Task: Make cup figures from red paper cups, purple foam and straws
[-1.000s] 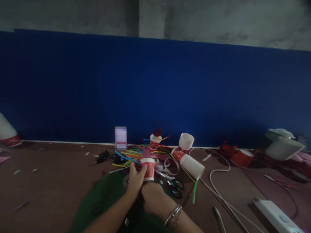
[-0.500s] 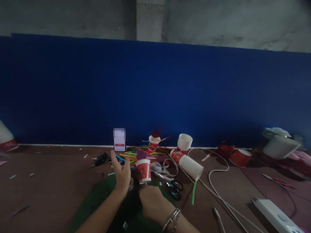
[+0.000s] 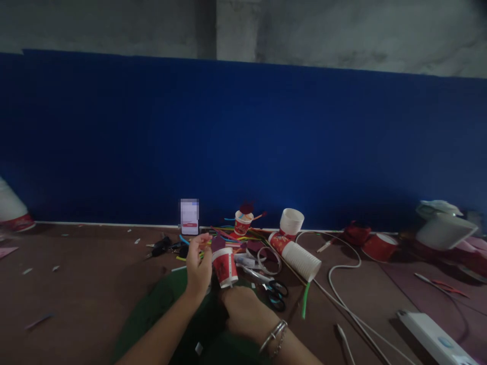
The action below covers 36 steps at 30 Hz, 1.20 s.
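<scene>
Head view: the left hand (image 3: 198,271) is off the red-and-white paper cup (image 3: 225,267), which it was gripping a second ago. Half a second ago that hand stood farther to the left with its fingers spread upward; now it is closer to the cup, the fingers bent over toward the rim and the gap to the thumb narrower. The hand holds nothing that shows, and whether its fingertips touch the purple piece (image 3: 218,243) at the cup's rim I cannot tell. The cup has changed too: upright a second ago, it now tips with its rim to the left and its base to the right.

It sits just to the right of the left hand and directly above the right hand (image 3: 243,309), which stays curled in a fist. A thin pale stem (image 3: 231,286) runs from the cup's base down to that fist; the grip itself is hidden behind the back of the hand.

Beyond the hands, the pipe cleaners (image 3: 236,238), the small decorated cup (image 3: 243,222), the phone (image 3: 189,218) and the black-handled scissors (image 3: 277,294) lie or stand as before, as does the stack of cups (image 3: 300,259).
</scene>
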Available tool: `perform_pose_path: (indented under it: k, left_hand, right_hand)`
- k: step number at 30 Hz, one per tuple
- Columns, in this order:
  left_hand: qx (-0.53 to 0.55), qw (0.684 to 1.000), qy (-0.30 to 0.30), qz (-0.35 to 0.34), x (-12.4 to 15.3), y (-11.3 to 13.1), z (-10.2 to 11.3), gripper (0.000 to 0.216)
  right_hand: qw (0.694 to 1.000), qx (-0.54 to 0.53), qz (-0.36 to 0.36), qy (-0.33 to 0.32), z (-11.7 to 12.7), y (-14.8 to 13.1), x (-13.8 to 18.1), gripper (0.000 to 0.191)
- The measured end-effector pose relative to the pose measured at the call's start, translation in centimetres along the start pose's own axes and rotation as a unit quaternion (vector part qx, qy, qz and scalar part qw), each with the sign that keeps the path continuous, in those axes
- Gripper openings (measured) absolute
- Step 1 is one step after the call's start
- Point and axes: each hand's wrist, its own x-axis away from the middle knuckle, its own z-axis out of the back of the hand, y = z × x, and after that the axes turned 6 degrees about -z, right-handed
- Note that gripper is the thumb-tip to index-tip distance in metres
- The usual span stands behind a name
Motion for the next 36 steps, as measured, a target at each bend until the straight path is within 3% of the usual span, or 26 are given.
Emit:
perform_pose_path:
  k: [9,12,14,16,18,23,24,26,28,29,32,36]
  left_hand:
    - [0.028,0.999,-0.030,0.020,0.4,0.2,-0.3,0.015]
    - [0.063,0.994,-0.066,0.062,0.5,0.9,-0.5,0.013]
    - [0.083,0.984,-0.103,0.120,0.7,1.5,-0.8,0.019]
    - [0.130,0.960,-0.143,0.204,1.1,2.1,-1.2,0.026]
    - [0.212,0.919,-0.167,0.287,1.6,2.6,-1.7,0.030]
    - [0.338,0.823,-0.120,0.441,1.5,3.3,-2.2,0.010]
    - [0.335,0.813,-0.099,0.465,1.4,3.4,-2.1,0.009]
    - [0.329,0.805,-0.073,0.488,1.0,3.6,-1.8,0.011]
    - [0.330,0.814,-0.082,0.471,0.9,3.6,-1.6,0.014]
    - [0.333,0.823,-0.096,0.450,0.9,3.6,-1.5,0.017]
    - [0.305,0.864,-0.144,0.374,1.1,3.2,-1.4,0.027]
    - [0.153,0.932,-0.207,0.254,1.4,2.7,-1.4,0.028]
  right_hand:
    - [1.000,0.012,0.002,0.000,-0.2,-0.3,0.0,0.026]
    - [0.995,-0.042,-0.032,0.079,0.3,1.0,-0.5,0.020]
    - [0.974,-0.083,-0.088,0.191,0.7,1.8,-0.8,0.018]
    - [0.939,-0.116,-0.126,0.300,1.1,2.3,-1.1,0.018]
    - [0.917,-0.132,-0.121,0.357,1.3,2.4,-1.3,0.017]
    - [0.928,-0.181,0.011,0.325,1.6,4.0,-1.7,0.010]
    - [0.926,-0.195,-0.006,0.322,1.7,4.9,-1.8,0.011]
    - [0.929,-0.165,-0.114,0.312,1.7,7.1,-1.9,0.015]
    - [0.946,-0.094,-0.218,0.219,1.5,9.2,-2.0,0.013]
    - [0.950,-0.083,-0.228,0.199,1.3,10.1,-2.1,0.010]
    - [0.953,-0.069,-0.230,0.185,0.7,11.4,-2.2,0.005]
    - [0.951,-0.064,-0.225,0.202,1.2,10.9,-2.2,0.010]
